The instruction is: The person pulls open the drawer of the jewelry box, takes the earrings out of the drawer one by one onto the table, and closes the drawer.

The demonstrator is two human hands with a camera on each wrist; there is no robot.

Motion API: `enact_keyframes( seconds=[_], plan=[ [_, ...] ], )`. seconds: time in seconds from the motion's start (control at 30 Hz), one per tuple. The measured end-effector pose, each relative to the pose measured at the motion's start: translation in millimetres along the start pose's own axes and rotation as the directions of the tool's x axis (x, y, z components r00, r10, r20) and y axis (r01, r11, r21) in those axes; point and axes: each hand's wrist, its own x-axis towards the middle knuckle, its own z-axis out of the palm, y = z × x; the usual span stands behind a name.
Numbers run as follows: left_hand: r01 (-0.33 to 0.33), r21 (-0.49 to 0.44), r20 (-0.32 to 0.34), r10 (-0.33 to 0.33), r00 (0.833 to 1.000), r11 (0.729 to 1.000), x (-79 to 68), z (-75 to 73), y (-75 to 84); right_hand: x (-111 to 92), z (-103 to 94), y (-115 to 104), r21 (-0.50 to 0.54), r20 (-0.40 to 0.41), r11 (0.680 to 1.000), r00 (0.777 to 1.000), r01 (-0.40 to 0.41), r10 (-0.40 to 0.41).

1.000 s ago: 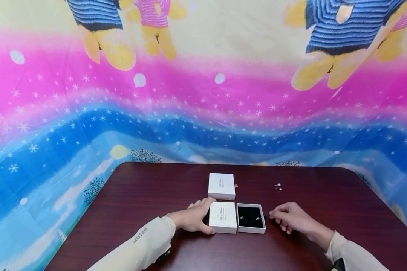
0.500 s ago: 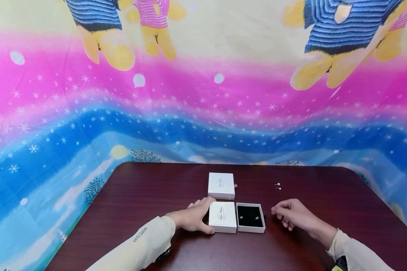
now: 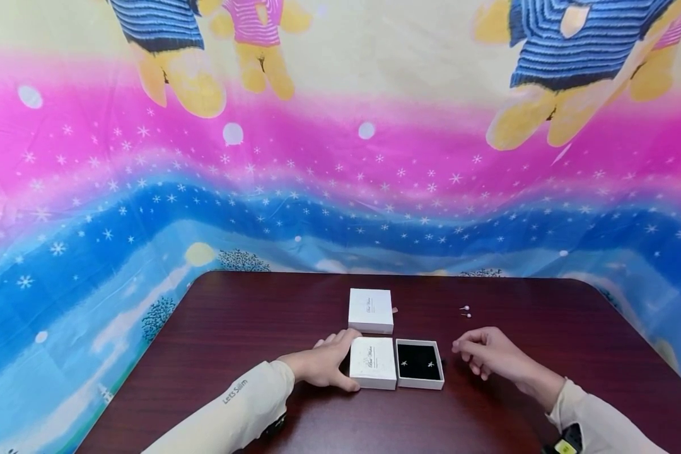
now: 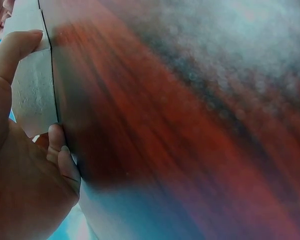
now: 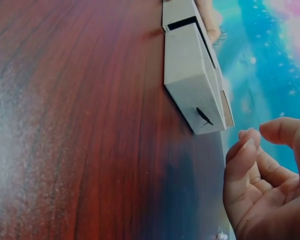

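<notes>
My left hand [image 3: 323, 364] grips the white box cover [image 3: 373, 362] from its left side, thumb at the near edge and fingers at the far edge. In the left wrist view the thumb lies against the white box wall [image 4: 35, 85]. Touching the cover's right side is its pulled-out box drawer [image 3: 420, 385], lined in black, with two small star-shaped earrings [image 3: 430, 364] on the lining. To the right of the drawer hovers my right hand [image 3: 490, 353], loosely curled and holding nothing. The right wrist view shows a black pull tab [image 5: 204, 116] on the drawer's end.
A second white box [image 3: 371, 311], shut, with a small tab on its right, stands behind the first. Two pearl stud earrings [image 3: 466, 308] lie on the dark red wooden table [image 3: 261, 302] at the back right. A patterned cloth [image 3: 318, 157] hangs behind the table.
My right hand has drifted slightly away from me, its fingers still loosely curled. The left hand, the boxes and the earrings have stayed where they were.
</notes>
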Motion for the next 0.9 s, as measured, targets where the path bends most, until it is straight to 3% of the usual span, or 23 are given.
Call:
enact_keyframes(
  seconds=[0.9],
  plan=[
    [-0.005, 0.012, -0.004, 0.005, 1.000, 1.000, 1.2, 0.3, -0.3, 4.0, 8.2, -13.8, 0.011, 0.025, 0.997, 0.997, 0.072, -0.072]
  ],
)
